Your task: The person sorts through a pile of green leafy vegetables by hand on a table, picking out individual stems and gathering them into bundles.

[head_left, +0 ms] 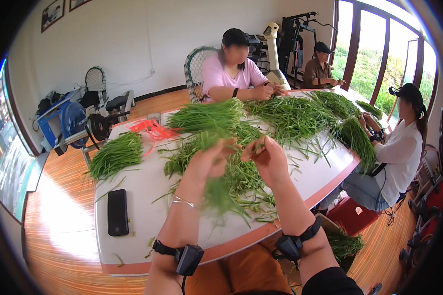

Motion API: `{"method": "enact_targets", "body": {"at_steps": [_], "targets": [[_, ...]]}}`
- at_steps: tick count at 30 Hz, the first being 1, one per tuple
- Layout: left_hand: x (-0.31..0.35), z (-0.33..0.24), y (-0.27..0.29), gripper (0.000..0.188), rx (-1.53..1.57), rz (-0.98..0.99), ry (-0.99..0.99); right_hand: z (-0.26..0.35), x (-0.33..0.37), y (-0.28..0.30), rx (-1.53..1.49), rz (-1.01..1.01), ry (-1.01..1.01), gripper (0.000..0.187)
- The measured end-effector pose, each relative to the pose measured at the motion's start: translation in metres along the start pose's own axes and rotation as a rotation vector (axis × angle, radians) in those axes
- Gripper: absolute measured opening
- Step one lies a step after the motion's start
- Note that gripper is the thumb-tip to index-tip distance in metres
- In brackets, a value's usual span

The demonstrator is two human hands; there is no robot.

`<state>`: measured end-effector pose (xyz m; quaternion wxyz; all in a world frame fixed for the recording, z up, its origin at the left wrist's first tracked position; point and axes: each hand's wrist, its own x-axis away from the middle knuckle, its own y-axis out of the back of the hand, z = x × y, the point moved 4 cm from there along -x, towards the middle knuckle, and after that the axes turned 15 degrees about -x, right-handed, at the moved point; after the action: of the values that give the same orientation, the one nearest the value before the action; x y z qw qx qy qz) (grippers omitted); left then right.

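Over the middle of the white table (152,196), my left hand (214,158) is closed around a small bunch of green chives (221,196). Motion blurs both this hand and the bunch, whose blades hang below it toward the table's near edge. Just to its right, my right hand (268,158) has thumb and fingers pinched together; anything between them is too small to make out. Loose, tangled chives (246,179) lie beneath both hands. Beyond them rests a neat pile of chives (206,117). Another straight bundle (117,156) sits at the table's left edge.
Red ties (155,130) lie by the left bundle, and a black phone (117,212) lies nearer me. A large heap of chives (295,115) covers the far right. Three people work around the table. A box with green scraps (344,244) stands on the floor at right.
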<state>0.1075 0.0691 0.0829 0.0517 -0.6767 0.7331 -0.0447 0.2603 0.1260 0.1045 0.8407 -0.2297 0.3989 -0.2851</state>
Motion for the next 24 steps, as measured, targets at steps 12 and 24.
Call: {"method": "enact_targets", "body": {"at_steps": [12, 24], "targets": [[0.003, -0.011, -0.008, 0.029, -0.255, -0.260, -0.174, -0.021, 0.026, 0.014, -0.054, -0.164, -0.043, 0.026], [0.024, -0.032, 0.068, 0.017, 0.232, -0.468, -0.395, -0.010, 0.052, 0.054, 1.423, 0.070, -0.214, 0.022]]}}
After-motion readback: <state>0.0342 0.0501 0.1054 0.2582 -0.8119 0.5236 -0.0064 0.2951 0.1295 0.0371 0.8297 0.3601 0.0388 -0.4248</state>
